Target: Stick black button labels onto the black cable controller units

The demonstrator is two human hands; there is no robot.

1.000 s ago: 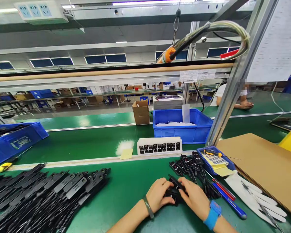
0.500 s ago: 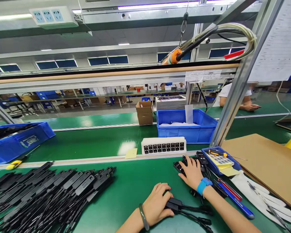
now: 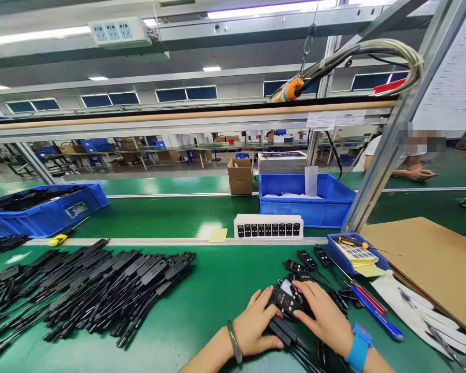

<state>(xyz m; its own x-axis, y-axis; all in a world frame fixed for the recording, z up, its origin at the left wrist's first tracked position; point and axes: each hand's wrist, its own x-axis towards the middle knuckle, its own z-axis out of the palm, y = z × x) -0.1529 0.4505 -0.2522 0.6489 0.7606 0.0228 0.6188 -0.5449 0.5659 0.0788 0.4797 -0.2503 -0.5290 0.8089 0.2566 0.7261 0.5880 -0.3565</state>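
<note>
My left hand (image 3: 255, 322), a bangle on its wrist, is closed on a slim black cabled box (image 3: 282, 331) resting at the table. My right hand (image 3: 326, 317), wearing a blue watch, grips a small black control unit (image 3: 286, 300) with white button marks. The two hands almost meet, and the control unit lies just above the cabled box, its far side partly covered by fingers. Behind the right hand lie several similar control units (image 3: 306, 259) with their cables. A large heap of black cabled boxes (image 3: 140, 269) spreads over the left of the green table.
A white rack (image 3: 268, 218) of black labelled pieces stands at the table's back edge. Blue bins (image 3: 306, 207) sit behind it and at the far left. On the right are a small blue tray (image 3: 336, 251), blue tweezers-like tool (image 3: 380, 318), white glove (image 3: 415, 305) and cardboard (image 3: 423, 254).
My right hand has drawn back from the control units toward my left hand, bringing one unit over the cabled box. The view has shifted slightly. My left hand stays on the box.
</note>
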